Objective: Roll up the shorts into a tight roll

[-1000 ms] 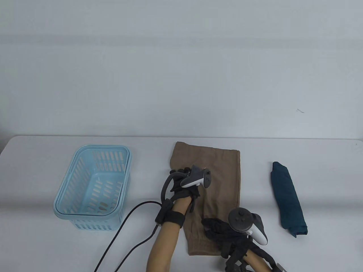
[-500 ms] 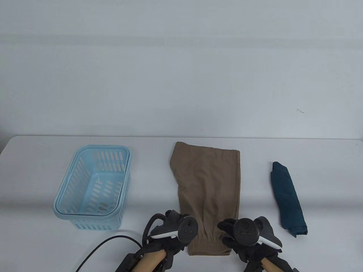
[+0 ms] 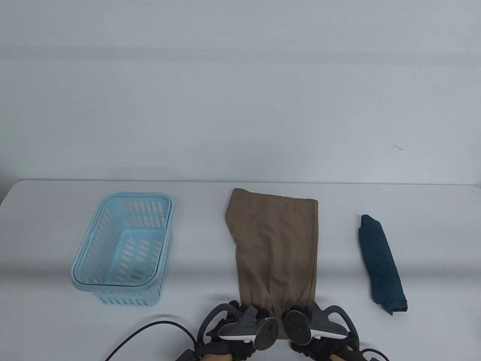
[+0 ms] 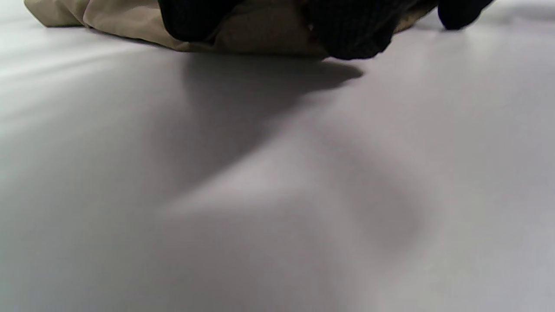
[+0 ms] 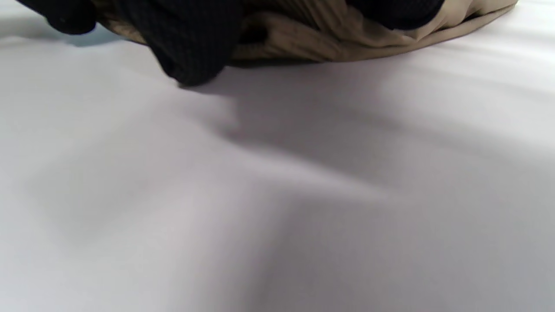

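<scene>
Both hands [image 3: 276,327] grip the shorts' [image 3: 276,244] near edge.

The trackers are hiding the near hem of the shorts [image 3: 276,248] and most of the left hand [image 3: 240,319] and right hand [image 3: 312,319]. Both wrist views are cutting off the fingers [image 4: 351,30] at the top edge, leaving each grip unclear.

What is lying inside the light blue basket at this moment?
Nothing shows inside the blue basket: only its slotted floor and walls appear. The near wall covers a strip of the floor, so something small and flat there cannot be excluded. The brown shorts lie beside it.
</scene>
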Tool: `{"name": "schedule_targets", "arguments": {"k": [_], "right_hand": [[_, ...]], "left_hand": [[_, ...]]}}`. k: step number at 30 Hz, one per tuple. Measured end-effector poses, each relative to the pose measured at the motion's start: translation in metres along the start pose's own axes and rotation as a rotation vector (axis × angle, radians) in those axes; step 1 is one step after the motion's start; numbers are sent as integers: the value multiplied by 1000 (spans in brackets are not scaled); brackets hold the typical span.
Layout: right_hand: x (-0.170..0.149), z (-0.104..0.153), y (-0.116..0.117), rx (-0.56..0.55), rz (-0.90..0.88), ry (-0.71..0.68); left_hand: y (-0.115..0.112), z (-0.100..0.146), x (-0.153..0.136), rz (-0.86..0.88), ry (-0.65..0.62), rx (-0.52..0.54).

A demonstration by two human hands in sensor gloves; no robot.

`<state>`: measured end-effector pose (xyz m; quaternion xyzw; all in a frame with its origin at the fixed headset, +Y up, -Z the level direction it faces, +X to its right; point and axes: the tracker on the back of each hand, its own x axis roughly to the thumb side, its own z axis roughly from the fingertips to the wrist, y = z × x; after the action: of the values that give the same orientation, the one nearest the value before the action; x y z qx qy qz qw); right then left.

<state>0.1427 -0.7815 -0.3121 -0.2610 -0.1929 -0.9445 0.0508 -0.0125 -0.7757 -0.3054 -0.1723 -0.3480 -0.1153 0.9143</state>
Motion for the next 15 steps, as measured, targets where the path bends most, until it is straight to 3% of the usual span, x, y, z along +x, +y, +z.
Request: {"name": "schedule_targets", "arguments": {"k": [4, 9, 15], "right_hand": [[2, -1, -2, -29, 6, 20], [3, 4, -7, -133, 41, -21], [-10, 5, -19, -126, -171, -53]], "left_hand": [[1, -5, -2, -29, -15, 17], [8, 0, -23, 238, -39, 54], [14, 6, -42, 430, -44, 53]]}}
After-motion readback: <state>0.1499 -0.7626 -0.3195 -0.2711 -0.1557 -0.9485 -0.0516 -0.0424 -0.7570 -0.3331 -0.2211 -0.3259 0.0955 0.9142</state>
